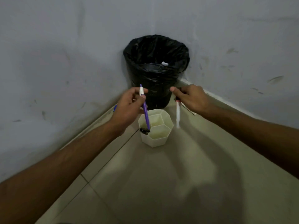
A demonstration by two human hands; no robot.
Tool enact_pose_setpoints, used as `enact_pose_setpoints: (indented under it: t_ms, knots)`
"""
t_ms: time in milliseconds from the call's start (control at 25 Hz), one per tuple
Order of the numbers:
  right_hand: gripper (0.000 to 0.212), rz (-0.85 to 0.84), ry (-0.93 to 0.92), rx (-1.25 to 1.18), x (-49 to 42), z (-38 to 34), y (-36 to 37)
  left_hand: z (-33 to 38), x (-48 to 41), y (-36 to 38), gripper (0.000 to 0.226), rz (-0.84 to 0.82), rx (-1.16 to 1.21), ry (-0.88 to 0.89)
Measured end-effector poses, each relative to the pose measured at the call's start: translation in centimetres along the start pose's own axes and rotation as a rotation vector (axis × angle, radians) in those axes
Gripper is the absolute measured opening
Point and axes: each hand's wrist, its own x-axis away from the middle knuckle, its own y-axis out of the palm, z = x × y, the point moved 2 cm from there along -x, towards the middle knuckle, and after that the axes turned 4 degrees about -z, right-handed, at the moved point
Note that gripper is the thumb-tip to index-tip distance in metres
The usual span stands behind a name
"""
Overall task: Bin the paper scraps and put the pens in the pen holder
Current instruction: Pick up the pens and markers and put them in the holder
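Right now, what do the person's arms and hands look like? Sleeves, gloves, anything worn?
Bare left hand and bare right hand, no gloves. Left forearm and right forearm are uncovered to the frame edge: no sleeves, watch or bands visible.

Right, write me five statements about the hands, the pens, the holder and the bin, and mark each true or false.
1. The left hand holds a purple pen, tip down at the pen holder. True.
2. The right hand is empty. False: it has a white pen in its grip.
3. The bin is lined with a black bag. True.
4. The pen holder lies on its side. False: it stands upright on the floor.
5. The pen holder is empty. False: dark pens sit in one compartment.
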Motion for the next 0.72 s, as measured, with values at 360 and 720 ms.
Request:
enact_pose_setpoints:
  t_ms: [360, 720]
  knots:
    - [0.045, 0.148, 0.014, -0.260, 3.2, 0.3, 3.1, -0.7, 0.8, 2.7, 0.016, -0.088, -0.668, 0.272]
    - [0.038, 0.155, 0.060, -0.379, 3.8, 1.5, 3.4, -3.6, 1.2, 4.8, 0.025, -0.302, -0.963, 0.220]
